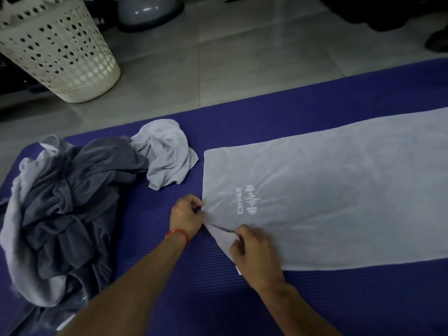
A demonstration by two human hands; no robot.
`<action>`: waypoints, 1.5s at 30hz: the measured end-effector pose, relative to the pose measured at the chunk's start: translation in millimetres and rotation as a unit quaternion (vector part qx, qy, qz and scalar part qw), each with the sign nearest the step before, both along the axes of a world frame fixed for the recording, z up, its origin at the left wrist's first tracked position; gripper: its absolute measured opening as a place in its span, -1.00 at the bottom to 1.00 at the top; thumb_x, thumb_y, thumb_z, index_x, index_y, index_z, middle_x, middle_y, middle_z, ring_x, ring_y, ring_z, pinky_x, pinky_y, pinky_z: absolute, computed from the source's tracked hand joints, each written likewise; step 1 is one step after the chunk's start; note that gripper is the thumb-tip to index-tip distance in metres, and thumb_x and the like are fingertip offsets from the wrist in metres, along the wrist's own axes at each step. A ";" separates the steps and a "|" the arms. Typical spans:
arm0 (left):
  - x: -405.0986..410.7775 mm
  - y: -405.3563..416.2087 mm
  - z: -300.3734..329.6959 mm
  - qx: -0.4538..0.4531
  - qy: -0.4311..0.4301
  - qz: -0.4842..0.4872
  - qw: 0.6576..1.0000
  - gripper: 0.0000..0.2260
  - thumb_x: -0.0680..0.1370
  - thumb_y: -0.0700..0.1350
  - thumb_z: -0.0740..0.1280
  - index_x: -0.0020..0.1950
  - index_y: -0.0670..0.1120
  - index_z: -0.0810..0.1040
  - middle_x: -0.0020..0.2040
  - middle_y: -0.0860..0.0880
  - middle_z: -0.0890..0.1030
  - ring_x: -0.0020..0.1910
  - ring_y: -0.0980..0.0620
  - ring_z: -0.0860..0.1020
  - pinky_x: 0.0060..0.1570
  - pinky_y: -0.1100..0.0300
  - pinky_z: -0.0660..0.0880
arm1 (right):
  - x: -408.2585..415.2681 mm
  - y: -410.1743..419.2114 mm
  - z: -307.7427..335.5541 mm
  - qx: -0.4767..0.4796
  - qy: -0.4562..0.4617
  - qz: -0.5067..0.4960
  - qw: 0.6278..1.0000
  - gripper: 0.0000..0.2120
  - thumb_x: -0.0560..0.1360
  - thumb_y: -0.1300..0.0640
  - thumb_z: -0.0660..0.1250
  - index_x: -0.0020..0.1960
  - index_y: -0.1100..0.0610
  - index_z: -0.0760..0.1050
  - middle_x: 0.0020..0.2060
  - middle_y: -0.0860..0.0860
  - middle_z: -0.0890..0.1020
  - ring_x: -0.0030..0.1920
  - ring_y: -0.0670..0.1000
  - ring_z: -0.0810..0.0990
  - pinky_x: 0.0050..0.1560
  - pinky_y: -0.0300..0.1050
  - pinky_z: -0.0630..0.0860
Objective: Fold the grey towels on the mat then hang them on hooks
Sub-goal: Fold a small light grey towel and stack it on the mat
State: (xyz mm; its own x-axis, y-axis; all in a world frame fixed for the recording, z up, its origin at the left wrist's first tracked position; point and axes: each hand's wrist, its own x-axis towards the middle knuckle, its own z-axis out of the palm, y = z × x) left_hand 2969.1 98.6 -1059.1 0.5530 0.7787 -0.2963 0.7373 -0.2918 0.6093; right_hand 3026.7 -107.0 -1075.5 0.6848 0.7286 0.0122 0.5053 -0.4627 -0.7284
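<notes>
A light grey towel [339,197] with a white embroidered logo lies spread flat on the blue mat [315,301], stretching off to the right. My left hand [185,214] pinches the towel's left edge near its middle. My right hand [254,253] grips the near left corner, which is lifted and creased. A heap of crumpled light and dark grey towels [72,204] sits on the mat's left end.
A cream perforated laundry basket [58,52] stands on the tiled floor at the back left. A grey rounded object [148,10] and dark shapes lie along the far edge of the floor. No hooks are in view.
</notes>
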 end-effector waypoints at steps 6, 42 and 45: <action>131.9 77.0 2.8 0.016 0.099 -0.120 0.988 -0.47 0.50 -0.16 0.32 0.47 0.12 0.40 0.38 -0.17 0.49 0.30 -0.20 0.51 0.29 0.07 0.46 | 37.9 -22.9 1.0 -0.016 0.064 0.021 0.998 -0.98 0.57 0.08 0.32 -0.01 -0.01 0.52 -0.20 -0.12 0.61 -0.19 -0.12 0.57 -0.13 -0.18 0.50; 403.8 -88.3 140.6 0.180 -0.143 -0.391 0.891 -0.86 0.57 -0.25 0.37 0.00 -0.05 0.69 -0.11 -0.11 0.69 -0.33 0.04 0.61 -0.28 0.28 0.53 | 313.4 -364.6 176.6 -0.166 0.126 -0.159 0.965 -0.88 0.57 0.23 0.38 -0.12 0.07 0.61 -0.38 0.03 0.70 -0.30 0.00 0.69 -0.15 -0.07 0.61; 465.5 -139.2 143.9 0.155 -0.126 -0.360 0.911 -0.88 0.59 -0.23 0.30 -0.02 -0.09 0.63 -0.17 -0.19 0.67 -0.41 -0.13 0.63 -0.42 0.18 0.53 | 330.3 -400.0 148.4 0.002 0.177 -0.296 0.938 -0.82 0.63 0.27 0.29 -0.07 0.23 0.65 -0.32 0.16 0.70 -0.27 0.08 0.70 -0.11 -0.12 0.65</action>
